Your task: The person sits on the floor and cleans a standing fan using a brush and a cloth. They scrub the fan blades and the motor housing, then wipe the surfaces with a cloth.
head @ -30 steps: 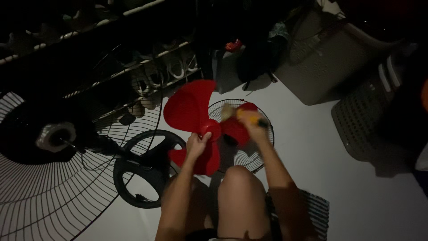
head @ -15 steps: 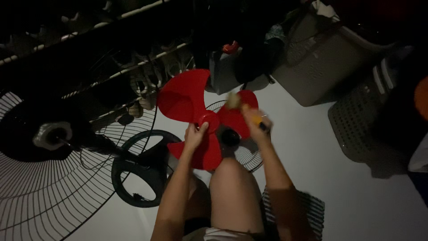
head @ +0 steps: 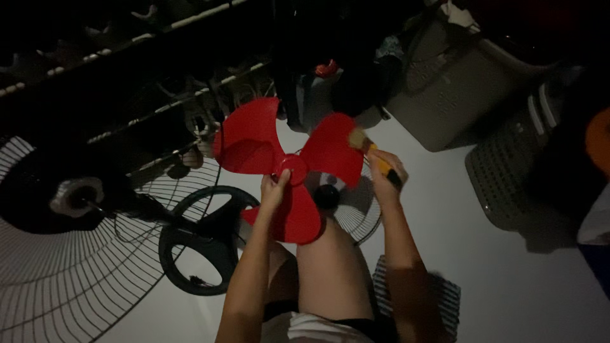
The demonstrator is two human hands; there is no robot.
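Now my left hand (head: 274, 190) grips the red fan blade (head: 287, 166) at its hub, mid-frame, while my right hand (head: 383, 174) clenches a yellow-handled brush (head: 371, 151) dusting its right vane; turning it comes next, I judge.

Single head-worn view, looking steeply down.
Close above raised knee and both arms; facing forward over pale floor (head: 508, 279) toward dark shelving (head: 127, 76) at top edge.

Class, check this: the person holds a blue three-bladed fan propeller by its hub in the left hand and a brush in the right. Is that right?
Not quite. The head view shows the fan propeller is red, not blue. The left hand does grip it at the hub, and the right hand holds a brush.
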